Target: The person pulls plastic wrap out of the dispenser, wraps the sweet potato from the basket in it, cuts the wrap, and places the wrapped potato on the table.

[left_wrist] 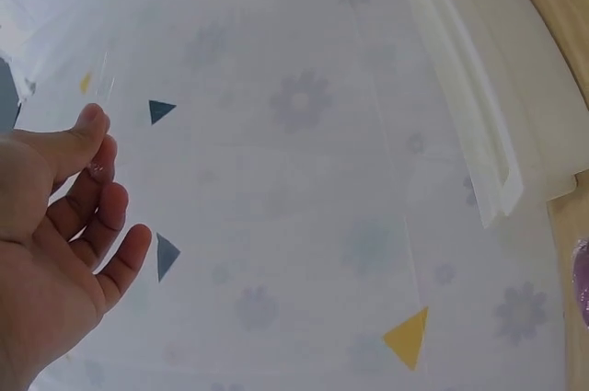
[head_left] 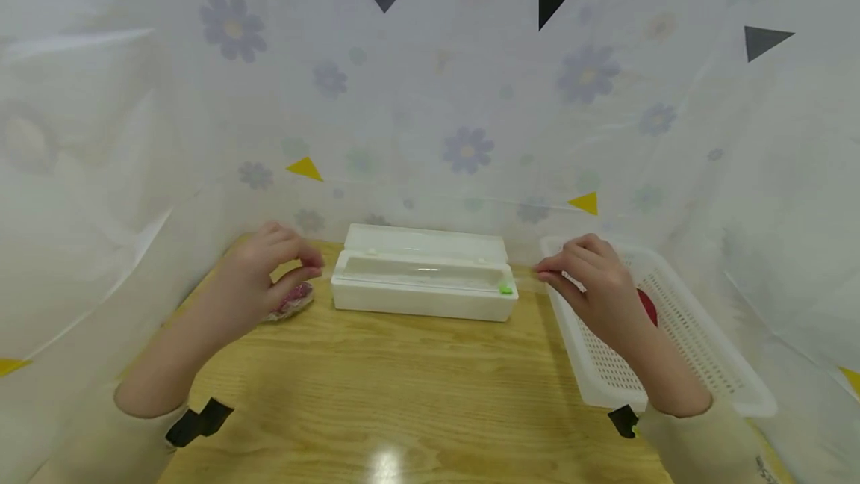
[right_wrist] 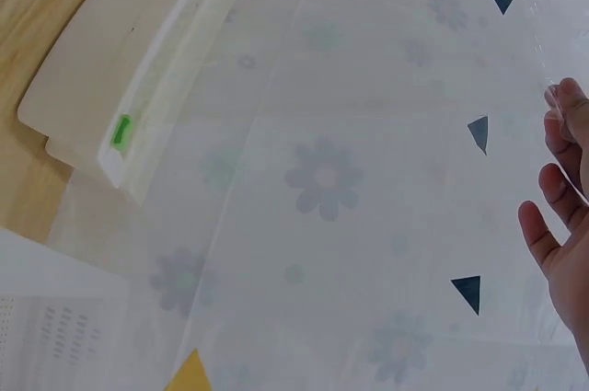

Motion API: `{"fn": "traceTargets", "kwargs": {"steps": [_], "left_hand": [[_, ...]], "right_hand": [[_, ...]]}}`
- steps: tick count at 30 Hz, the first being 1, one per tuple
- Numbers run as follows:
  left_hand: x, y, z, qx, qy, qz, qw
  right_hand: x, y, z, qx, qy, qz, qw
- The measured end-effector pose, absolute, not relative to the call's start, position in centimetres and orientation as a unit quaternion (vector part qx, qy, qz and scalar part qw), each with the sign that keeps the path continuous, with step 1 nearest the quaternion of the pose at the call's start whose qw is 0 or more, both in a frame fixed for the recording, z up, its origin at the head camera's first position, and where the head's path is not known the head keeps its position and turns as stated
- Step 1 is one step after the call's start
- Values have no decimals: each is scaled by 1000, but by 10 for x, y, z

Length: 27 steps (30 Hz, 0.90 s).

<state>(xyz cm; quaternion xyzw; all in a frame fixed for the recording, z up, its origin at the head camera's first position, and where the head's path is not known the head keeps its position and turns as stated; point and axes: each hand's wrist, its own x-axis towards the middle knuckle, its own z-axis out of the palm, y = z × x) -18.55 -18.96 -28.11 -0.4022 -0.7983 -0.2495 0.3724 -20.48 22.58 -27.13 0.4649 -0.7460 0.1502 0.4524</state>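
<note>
A long white cling film dispenser (head_left: 425, 303) stands on the table with its lid (head_left: 430, 241) raised at the back. A green slider (head_left: 506, 290) sits at the right end of its front edge. Up at the dispenser's left end, my left hand (head_left: 265, 267) pinches thumb against fingers. Opposite it, past the right end, my right hand (head_left: 594, 275) pinches likewise. Clear cling film (right_wrist: 541, 51) shows as a glossy edge running to the right fingertips; between the left fingertips there is a similar glint. Most of the film is too transparent to make out.
Beyond the left hand lies a purple-red thing wrapped in film (head_left: 295, 302), partly hidden. A white perforated basket (head_left: 712, 334) stands at the right, holding a red thing (head_left: 647, 307) partly behind the right wrist. Flower-patterned sheeting (head_left: 430, 95) hangs behind and on both sides.
</note>
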Motion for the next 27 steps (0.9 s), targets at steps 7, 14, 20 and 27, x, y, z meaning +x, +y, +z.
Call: {"fn": "traceTargets", "kwargs": {"steps": [7, 14, 20, 27], "left_hand": [[-167, -191, -297, -403, -810, -268, 330], [-153, -193, -313, -412, -809, -287, 306], [-146, -195, -328, -416, -816, -294, 274], [-143, -196, -345, -433, -809, -313, 245]], "right_hand": [[-188, 227, -288, 478, -737, 163, 449], [-175, 228, -304, 489, -728, 185, 442], [-169, 228, -317, 511, -719, 205, 425], [-168, 230, -332, 534, -719, 230, 382]]}}
